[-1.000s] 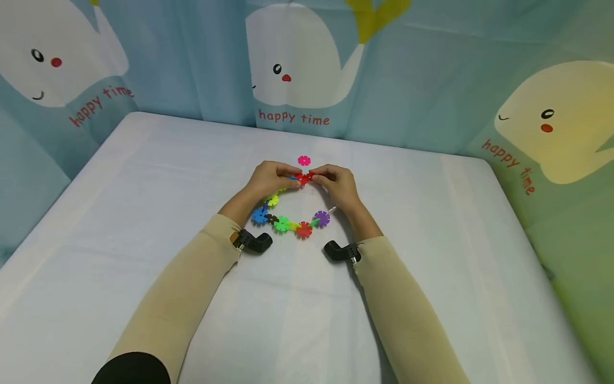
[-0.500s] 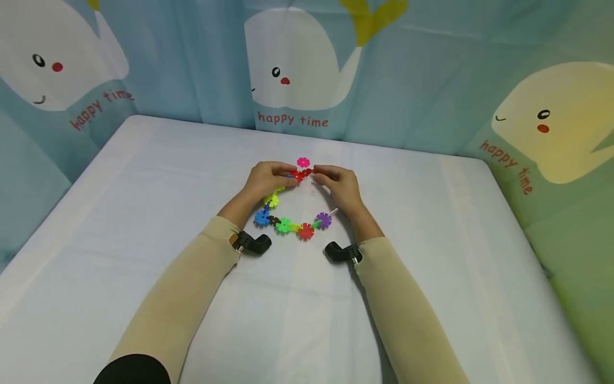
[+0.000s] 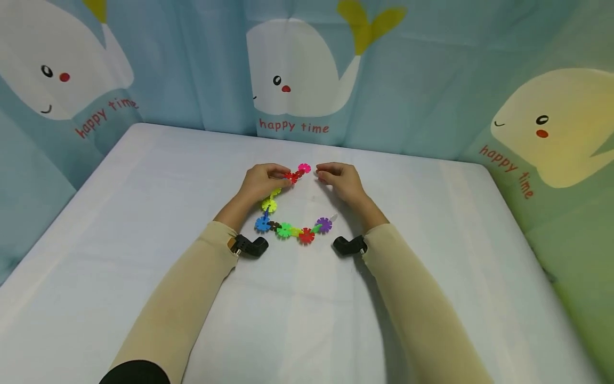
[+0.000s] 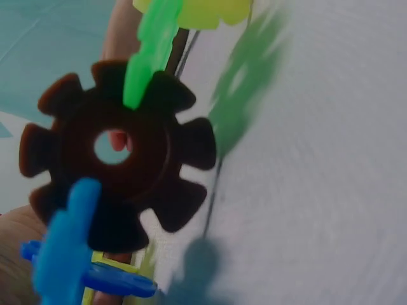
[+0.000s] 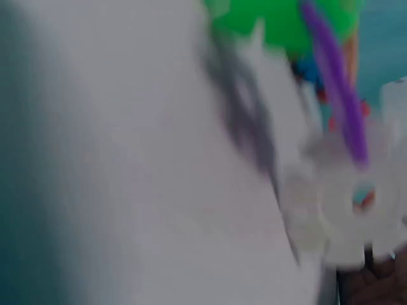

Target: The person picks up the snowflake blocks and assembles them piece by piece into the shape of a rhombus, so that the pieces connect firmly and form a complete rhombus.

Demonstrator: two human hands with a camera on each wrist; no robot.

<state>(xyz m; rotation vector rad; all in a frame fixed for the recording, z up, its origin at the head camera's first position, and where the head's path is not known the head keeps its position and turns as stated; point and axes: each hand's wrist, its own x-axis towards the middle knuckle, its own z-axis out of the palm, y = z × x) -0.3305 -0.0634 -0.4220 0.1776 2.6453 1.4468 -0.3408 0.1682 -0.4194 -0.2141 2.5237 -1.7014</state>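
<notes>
In the head view, my left hand [image 3: 264, 182] pinches a red notched disc [image 3: 291, 178] at the upper end of a curved chain of interlocking plastic discs. A second red piece beside it reaches up to a loose-looking pink disc [image 3: 304, 168], overlapping its edge. My right hand [image 3: 341, 182] is just right of the pink disc, fingers loosely bent and apart from the chain, with nothing visible in them. The chain runs through yellow [image 3: 269, 206], blue [image 3: 262, 224] and green discs to a purple disc [image 3: 324, 224]. A dark brown disc [image 4: 159, 152] fills the left wrist view.
A white disc [image 5: 343, 222] on the chain's free end looms in the right wrist view, next to the purple one. Black wrist cameras [image 3: 253, 246] hang from both sleeves. The white table [image 3: 431, 213] meets a blue whale-print curtain [image 3: 412, 96] at the back.
My right hand has let go of the red piece and moved right. My left hand has shifted slightly left with the chain end, which now overlaps the pink disc. The head view tilted up slightly.
</notes>
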